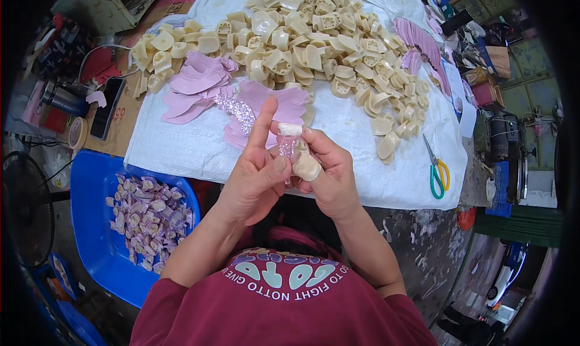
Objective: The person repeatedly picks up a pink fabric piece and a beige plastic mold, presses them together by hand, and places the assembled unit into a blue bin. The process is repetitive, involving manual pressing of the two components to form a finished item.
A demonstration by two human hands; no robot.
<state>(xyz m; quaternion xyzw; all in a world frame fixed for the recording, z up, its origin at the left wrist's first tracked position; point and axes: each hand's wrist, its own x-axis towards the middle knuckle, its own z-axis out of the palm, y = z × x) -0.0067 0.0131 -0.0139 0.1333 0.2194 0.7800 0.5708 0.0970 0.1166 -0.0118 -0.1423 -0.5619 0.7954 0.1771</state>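
Near the table's front edge, both hands meet around a small shoe heel wrapped in glittery pink material (286, 147). My right hand (336, 178) is closed on it; a white wrap and a beige cover show on its finger and thumb. My left hand (252, 178) presses its thumb against the glittery side, its index finger stretched upward. The fingers hide much of the heel. Just beyond lie pink cut pieces (275, 101) and a glittery strip (238, 112), with another stack of pink pieces (196, 86) to the left.
Bare beige plastic heels (296, 41) are heaped across the white cloth (356, 177). Scissors with green and yellow handles (437, 172) lie at the right. A blue basin (90, 210) of covered heels (148, 219) stands lower left. A phone (107, 107) and flask (63, 99) sit far left.
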